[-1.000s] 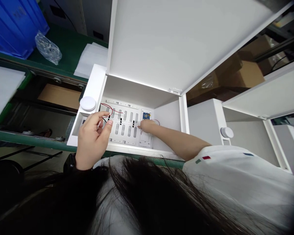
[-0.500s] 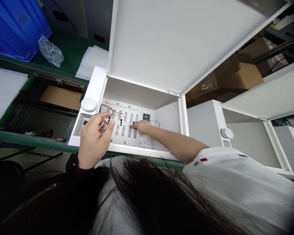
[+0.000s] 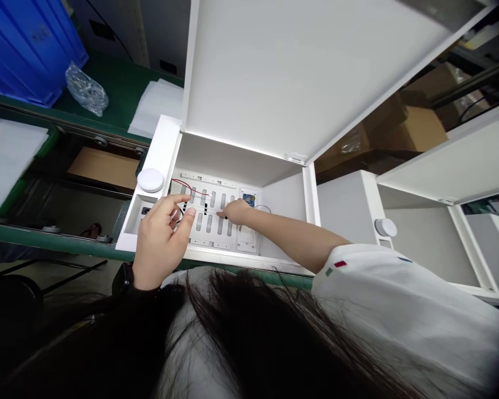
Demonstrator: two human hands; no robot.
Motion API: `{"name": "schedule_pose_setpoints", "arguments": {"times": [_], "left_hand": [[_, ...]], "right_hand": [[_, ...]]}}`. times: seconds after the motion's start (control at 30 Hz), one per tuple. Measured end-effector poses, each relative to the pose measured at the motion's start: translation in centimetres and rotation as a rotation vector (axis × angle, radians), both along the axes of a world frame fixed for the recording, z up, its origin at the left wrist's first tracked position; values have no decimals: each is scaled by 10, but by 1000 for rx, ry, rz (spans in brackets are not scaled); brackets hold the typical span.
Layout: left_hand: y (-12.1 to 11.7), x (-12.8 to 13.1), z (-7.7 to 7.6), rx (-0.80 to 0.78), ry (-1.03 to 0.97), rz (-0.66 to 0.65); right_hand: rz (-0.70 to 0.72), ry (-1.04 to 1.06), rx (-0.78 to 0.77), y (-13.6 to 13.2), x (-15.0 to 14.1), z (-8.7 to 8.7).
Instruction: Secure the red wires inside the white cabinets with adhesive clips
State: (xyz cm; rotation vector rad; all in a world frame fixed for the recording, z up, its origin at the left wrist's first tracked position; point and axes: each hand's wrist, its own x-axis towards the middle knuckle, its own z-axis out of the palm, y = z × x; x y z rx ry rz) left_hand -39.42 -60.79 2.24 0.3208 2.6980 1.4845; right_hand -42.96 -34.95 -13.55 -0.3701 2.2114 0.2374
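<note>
My left hand (image 3: 160, 238) hangs in the cabinet's lower left corner, fingers curved and apart around a loop of black wire (image 3: 178, 214), with a red wire (image 3: 189, 185) just above. My right hand (image 3: 236, 212) reaches in from the right, fingertips on a white slotted metal panel (image 3: 210, 235) beside a small black tab (image 3: 226, 210). Whether those fingers pinch something is hidden. Above that hand, a small blue circuit board (image 3: 248, 199) is mounted in a white bracket. The white cabinet's door (image 3: 274, 72) stands open above everything.
A round white knob (image 3: 150, 180) sits on the cabinet's ledge. A similar cabinet (image 3: 349, 221) stands to the right. White foam sheets (image 3: 156, 105) and a plastic bag (image 3: 86, 88) lie on a green conveyor (image 3: 120, 88) beside a blue crate (image 3: 29, 50). My hair covers the lower view.
My right hand has slid left along the panel, away from the blue circuit board, which now shows more fully. My left hand has barely moved.
</note>
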Motion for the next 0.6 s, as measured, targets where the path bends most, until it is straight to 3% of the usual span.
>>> {"name": "schedule_pose_setpoints", "arguments": {"times": [0.13,0.4,0.6], "left_hand": [[0,-1,-1,3,-2,-9],[0,0,-1,-10,-6,-9],[1,0,-1,4,2,-14]], "right_hand": [[70,-61,92,7,10,5],[-119,-107,65,7,6,11],[-26,-133,163,2,4,16]]}}
